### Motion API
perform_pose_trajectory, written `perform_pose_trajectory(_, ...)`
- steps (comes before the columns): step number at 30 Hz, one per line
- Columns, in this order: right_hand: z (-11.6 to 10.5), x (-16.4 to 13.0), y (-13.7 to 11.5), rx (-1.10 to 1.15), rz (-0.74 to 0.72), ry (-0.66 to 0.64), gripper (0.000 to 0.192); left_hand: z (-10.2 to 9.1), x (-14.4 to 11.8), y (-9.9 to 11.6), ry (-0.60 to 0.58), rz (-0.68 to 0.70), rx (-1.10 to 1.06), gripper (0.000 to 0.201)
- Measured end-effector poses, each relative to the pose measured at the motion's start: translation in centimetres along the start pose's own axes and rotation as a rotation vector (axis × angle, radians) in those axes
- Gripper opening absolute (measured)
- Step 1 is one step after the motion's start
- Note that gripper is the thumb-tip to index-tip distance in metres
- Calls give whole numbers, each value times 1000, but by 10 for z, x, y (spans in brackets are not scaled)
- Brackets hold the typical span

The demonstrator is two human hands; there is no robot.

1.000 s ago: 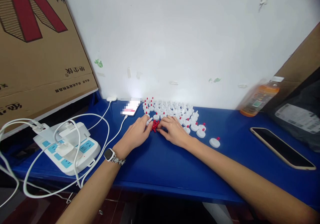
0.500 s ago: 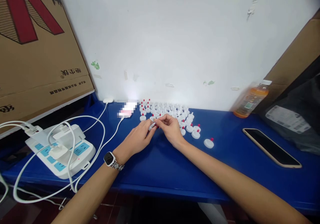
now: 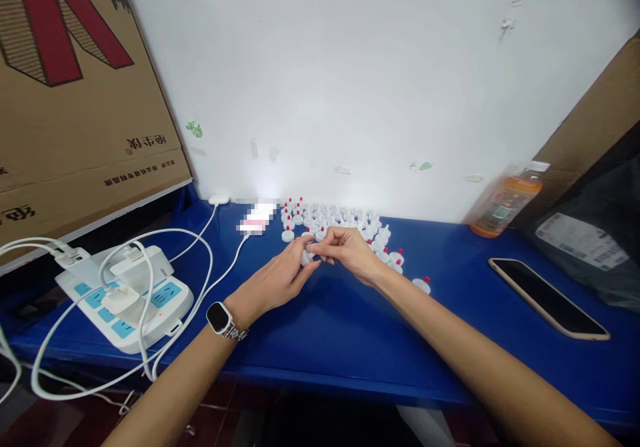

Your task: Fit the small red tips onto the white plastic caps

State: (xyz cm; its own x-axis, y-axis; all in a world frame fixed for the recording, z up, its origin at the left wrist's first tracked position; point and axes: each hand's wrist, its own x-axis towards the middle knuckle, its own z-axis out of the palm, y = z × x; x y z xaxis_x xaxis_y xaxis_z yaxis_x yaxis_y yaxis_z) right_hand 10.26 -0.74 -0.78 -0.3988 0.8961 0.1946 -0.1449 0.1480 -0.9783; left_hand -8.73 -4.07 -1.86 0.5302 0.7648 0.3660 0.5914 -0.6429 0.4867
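My left hand (image 3: 283,275), a watch on its wrist, is closed around a white nozzle cap (image 3: 307,257) over the front of the table. Right against it, my right hand (image 3: 349,252) pinches thumb and fingers together at the cap's upper end. Whatever those fingertips hold is hidden. Beyond both hands stand many white nozzle caps (image 3: 367,218) in a tight group. Some carry small red tips, such as the capped one at the group's left (image 3: 288,235). One white cap with a red tip (image 3: 421,286) sits apart, partly behind my right forearm.
A white power strip (image 3: 125,300) with plugs and looping cables lies at left. Near the wall is a lit phone (image 3: 257,218), partly blurred out. On the right are a dark phone (image 3: 547,298), an orange drink bottle (image 3: 507,200) and a dark plastic bag (image 3: 600,260).
My right hand has shifted slightly right, its fingers still pinched at the cap. The left hand's thumb and fingers have parted a little, showing more of the cap. The view has shifted slightly.
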Motion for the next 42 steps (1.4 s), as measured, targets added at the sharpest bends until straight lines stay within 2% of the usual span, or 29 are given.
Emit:
perform_pose_trajectory(3, -2, -2, -7, -95, 38, -63, 45, 1, -1, 0, -38, 5, 74, 48)
perform_pose_trajectory(6, 0, -3, -9, -106, 56, -38, 46, 2, -2, 0, -82, -2, 66, 48)
perform_pose_trajectory(12, 5, -7, -9, -118, 81, -53, 47, 4, -3, 4, -82, -17, 54, 55)
perform_pose_trajectory(15, 2, -4, -10, -186, 41, -79, 47, 3, 0, 3, -71, -27, 61, 57)
perform_pose_trajectory(19, -8, 22, -15, -349, -129, 36, 39, -3, 5, -9, 89, -126, 103, 63)
perform_pose_trajectory(21, -14, 44, -17, -445, -202, 111, 31, -8, 6, -16, 110, -186, 145, 46)
perform_pose_trajectory(23, -18, 67, -15, -567, -235, 140, 23, -11, 6, -21, 80, -215, 188, 29)
perform_pose_trajectory(28, -13, 110, 2, -921, -220, 61, 10, -12, 4, -23, 40, -235, 218, 27)
perform_pose_trajectory(32, -10, 124, 13, -1084, -188, -44, 9, -10, 4, -24, 32, -250, 207, 26)
perform_pose_trajectory(35, -12, 127, 11, -1150, -164, -81, 12, -9, 4, -26, 34, -249, 202, 26)
perform_pose_trajectory(39, -19, 132, 5, -1202, -188, 9, 23, -9, 4, -29, 32, -237, 195, 26)
perform_pose_trajectory(42, -25, 139, 9, -1257, -103, 99, 23, -8, 4, -29, 25, -235, 227, 31)
